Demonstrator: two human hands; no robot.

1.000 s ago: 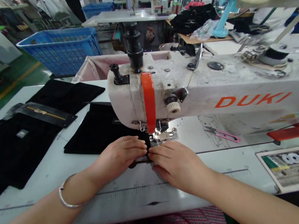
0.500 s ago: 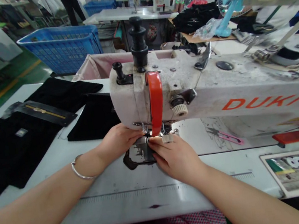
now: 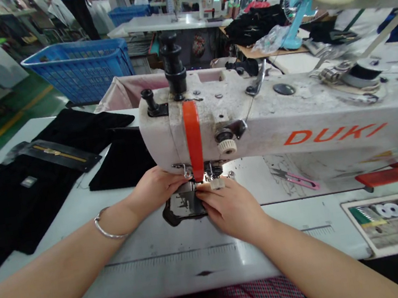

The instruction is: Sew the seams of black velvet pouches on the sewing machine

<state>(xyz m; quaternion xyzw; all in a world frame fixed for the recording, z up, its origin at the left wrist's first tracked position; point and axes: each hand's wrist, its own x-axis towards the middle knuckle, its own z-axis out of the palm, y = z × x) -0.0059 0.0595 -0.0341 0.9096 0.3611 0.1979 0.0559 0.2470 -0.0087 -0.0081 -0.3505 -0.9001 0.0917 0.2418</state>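
Under the head of a white sewing machine (image 3: 248, 126), both hands meet close to the presser foot (image 3: 198, 182). My left hand (image 3: 155, 186), with a silver bangle at the wrist, is closed, its fingers pressed together just left of the foot. From the right, my right hand (image 3: 233, 209) presses its bent, closed fingers down beside the foot. Whatever lies between the fingertips is small, dark and mostly hidden. Behind my left hand, a folded black cloth (image 3: 118, 164) runs back behind the machine head. An orange guard (image 3: 193, 140) hangs in front of the needle area.
More black cloth pieces (image 3: 39, 189) and a dark strip with a gold zipper (image 3: 59, 153) lie on the left. Pink thread snips (image 3: 294, 179) rest under the machine arm. A parts tray (image 3: 395, 223) is at right; a blue basket (image 3: 76, 67) stands beyond the table.
The camera view has shifted slightly, so the machine appears a little farther left. Both hands keep nearly the same place at the presser foot.
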